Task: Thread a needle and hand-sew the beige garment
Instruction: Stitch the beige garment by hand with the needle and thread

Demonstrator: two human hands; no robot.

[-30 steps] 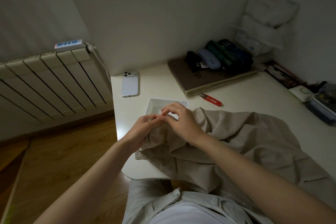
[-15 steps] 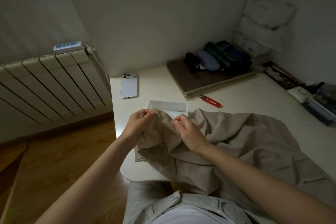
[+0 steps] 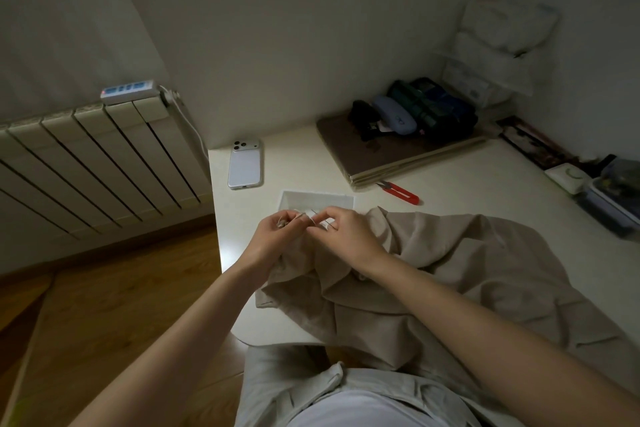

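My left hand (image 3: 277, 239) pinches the edge of the beige garment (image 3: 450, 270), which lies crumpled on the white table (image 3: 485, 191) and over my lap. My right hand (image 3: 349, 239) pinches the needle (image 3: 304, 216) just beside it. Behind both hands sits a shallow white tray (image 3: 311, 198), its contents hidden.

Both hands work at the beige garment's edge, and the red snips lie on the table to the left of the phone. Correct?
Not quite: in the head view the snips lie right of the phone, not left. The rest stands.
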